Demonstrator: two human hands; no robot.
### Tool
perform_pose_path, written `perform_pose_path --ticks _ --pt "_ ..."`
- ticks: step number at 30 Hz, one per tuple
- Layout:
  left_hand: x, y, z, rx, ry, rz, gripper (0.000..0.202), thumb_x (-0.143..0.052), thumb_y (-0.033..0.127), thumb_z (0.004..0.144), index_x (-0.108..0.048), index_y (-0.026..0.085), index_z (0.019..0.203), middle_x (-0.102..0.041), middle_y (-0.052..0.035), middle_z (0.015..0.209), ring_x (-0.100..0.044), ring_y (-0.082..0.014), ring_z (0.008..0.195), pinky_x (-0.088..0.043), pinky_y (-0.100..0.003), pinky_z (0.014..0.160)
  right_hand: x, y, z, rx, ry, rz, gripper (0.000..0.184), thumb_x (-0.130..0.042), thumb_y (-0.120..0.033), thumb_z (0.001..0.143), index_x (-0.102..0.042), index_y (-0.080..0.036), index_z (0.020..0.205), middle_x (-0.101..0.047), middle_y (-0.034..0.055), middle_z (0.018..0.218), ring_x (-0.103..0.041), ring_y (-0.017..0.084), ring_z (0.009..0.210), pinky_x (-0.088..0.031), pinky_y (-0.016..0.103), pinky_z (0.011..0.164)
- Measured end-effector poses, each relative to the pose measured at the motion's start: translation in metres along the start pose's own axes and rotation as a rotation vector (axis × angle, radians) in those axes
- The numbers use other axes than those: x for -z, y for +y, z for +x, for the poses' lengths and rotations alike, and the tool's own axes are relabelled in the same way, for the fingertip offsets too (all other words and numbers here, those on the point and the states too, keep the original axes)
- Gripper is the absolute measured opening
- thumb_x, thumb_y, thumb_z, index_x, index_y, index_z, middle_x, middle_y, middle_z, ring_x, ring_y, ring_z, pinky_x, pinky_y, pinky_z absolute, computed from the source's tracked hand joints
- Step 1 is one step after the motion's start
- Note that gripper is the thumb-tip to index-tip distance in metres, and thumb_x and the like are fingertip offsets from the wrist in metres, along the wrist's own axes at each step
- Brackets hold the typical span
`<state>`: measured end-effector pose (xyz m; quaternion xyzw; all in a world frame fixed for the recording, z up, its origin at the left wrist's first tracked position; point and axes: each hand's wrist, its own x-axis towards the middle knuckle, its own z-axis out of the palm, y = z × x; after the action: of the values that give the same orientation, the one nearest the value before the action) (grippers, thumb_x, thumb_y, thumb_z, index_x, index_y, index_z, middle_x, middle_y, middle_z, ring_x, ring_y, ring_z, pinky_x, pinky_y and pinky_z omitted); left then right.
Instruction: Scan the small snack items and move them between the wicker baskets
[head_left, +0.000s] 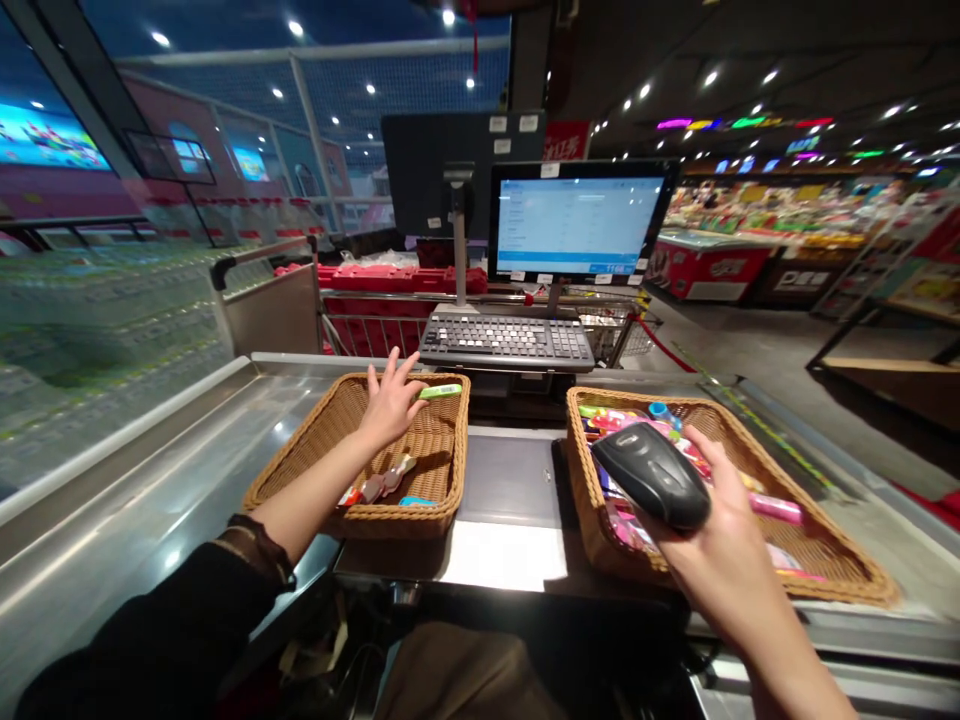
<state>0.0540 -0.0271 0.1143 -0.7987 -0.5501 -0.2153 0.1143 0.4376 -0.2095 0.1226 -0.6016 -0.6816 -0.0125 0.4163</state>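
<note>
My left hand (391,405) is over the left wicker basket (300,465). Its thumb and index finger pinch one end of a slim green packet (441,391) with a barcode on it, while the other fingers spread upward. Sunglasses (382,484) and a small blue item (416,501) lie in that basket below. Wrapped in my right hand (724,525) is a black handheld barcode scanner (651,475), above the right wicker basket (840,560). Colourful small goods fill part of this basket, including a pink tube (776,508); the scanner hides some of them.
A keyboard (510,340) and a lit monitor (577,225) stand behind the baskets. The metal counter (187,470) has raised edges. A grey panel (510,480) lies between the baskets. Shopping carts (375,330) stand beyond, with stacked bottles (112,330) at left.
</note>
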Motion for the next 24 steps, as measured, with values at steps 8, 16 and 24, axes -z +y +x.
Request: perform_pose_path --ticks 8,16,24 --pt "0.024 0.070 -0.008 -0.260 0.055 -0.117 0.020 -0.060 0.021 0.091 -0.071 0.022 0.107 -0.029 -0.0099 0.165 -0.007 -0.0380 0.155 -0.006 -0.077 0.114 -0.004 -0.025 0.001 -0.017 -0.116 -0.030 0.043 -0.064 -0.030 0.082 -0.065 -0.021 0.123 -0.015 0.0121 0.167 -0.002 0.047 0.154 -0.020 0.074 0.116" --pt "0.019 0.114 -0.003 -0.385 0.099 -0.152 0.020 -0.059 0.021 0.093 -0.070 0.022 0.110 -0.031 -0.0120 0.163 -0.005 -0.0366 0.155 -0.007 -0.077 0.114 -0.006 -0.048 -0.008 -0.016 -0.167 -0.056 0.041 -0.061 -0.025 0.083 -0.064 -0.019 0.124 -0.018 0.0158 0.166 -0.004 0.048 0.153 -0.021 0.076 0.114" --pt "0.022 0.129 0.004 -0.395 0.079 -0.153 0.022 -0.061 0.021 0.092 -0.070 0.022 0.112 -0.030 -0.0127 0.164 -0.005 -0.0385 0.155 -0.008 -0.079 0.113 -0.007 -0.051 -0.017 -0.027 -0.056 -0.052 0.047 -0.058 -0.015 0.080 -0.063 -0.021 0.126 -0.020 0.0135 0.166 -0.006 0.045 0.154 -0.018 0.077 0.115"
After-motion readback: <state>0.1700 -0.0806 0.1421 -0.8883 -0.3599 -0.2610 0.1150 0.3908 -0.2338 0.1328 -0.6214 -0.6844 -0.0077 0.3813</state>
